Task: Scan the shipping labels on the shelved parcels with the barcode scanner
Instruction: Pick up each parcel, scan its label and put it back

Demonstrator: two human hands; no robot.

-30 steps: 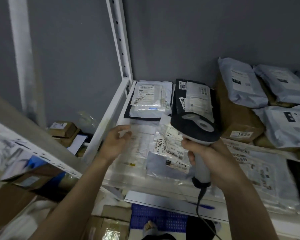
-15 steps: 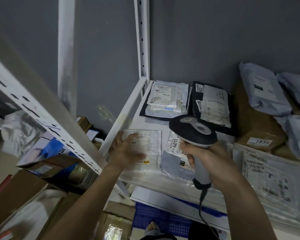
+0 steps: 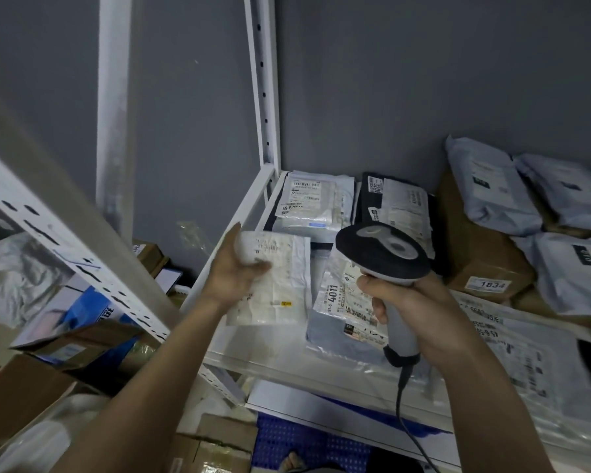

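Left hand (image 3: 234, 274) pinches a white parcel (image 3: 280, 281); right hand (image 3: 413, 312) grips the scanner (image 3: 382, 257), which likely must aim at its label next.

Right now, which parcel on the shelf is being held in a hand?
The white flat parcel at the shelf's front left: the left hand grips it; the others lie untouched.
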